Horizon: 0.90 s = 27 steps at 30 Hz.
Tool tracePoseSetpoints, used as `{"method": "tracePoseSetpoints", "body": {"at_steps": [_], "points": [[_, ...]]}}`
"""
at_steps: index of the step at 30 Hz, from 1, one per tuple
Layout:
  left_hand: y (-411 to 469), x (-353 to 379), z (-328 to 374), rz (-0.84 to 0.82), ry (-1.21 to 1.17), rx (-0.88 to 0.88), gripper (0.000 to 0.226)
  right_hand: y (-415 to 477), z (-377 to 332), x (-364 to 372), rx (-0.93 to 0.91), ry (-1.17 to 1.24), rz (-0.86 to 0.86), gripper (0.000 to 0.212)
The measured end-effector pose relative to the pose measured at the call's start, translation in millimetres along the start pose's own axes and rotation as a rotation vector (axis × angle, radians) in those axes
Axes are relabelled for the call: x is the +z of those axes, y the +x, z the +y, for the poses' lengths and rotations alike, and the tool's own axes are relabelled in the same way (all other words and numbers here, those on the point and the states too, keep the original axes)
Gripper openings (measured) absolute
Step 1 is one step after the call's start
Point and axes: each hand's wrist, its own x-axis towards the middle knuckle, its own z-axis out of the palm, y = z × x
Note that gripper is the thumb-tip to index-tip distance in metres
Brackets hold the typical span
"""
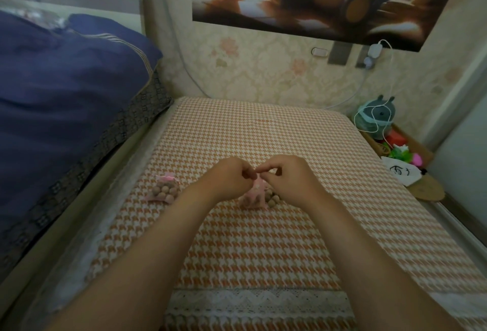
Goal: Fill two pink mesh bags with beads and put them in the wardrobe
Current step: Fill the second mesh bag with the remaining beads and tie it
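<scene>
A pink mesh bag (164,191) full of brown beads lies tied shut on the orange houndstooth cloth (263,238), left of my hands. A second pink mesh bag (253,196) with beads in it stands between my wrists. My left hand (232,176) and my right hand (287,176) meet just above it, fingertips pinched together on the bag's top or drawstring. A few loose brown beads (271,197) lie right beside this bag, partly hidden by my right hand. The wardrobe is not in view.
A blue quilt (66,98) covers the bed on the left. A basket (411,146) with a teal plush toy, a white cable and bright trinkets stands at the right. A white pouch (400,173) and a round woven mat lie beside it. A wall with a poster is behind.
</scene>
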Motion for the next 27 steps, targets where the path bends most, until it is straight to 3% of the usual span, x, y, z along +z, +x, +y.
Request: {"method": "tracePoseSetpoints", "body": {"at_steps": [4,12,19,23,27], "points": [[2.4,2.6,1.1,0.004,0.033,0.003,0.02,0.3,25.3,-4.1,0.108,-0.06,0.068,0.022],[8.9,5.2,-0.6,0.021,0.004,-0.001,0.018,0.7,60.3,2.8,0.303,-0.332,-0.136,0.044],[10.7,4.5,-5.3,-0.027,-0.042,0.006,0.024,5.9,72.3,15.7,0.332,-0.32,-0.161,0.026],[12.2,4.8,-6.2,-0.038,-0.039,0.004,0.026,8.5,58.4,8.6,0.274,-0.264,-0.032,0.021],[11.7,5.0,-5.8,-0.044,-0.039,-0.007,0.027,8.0,26.8,1.5,0.141,-0.013,0.123,0.012]]}}
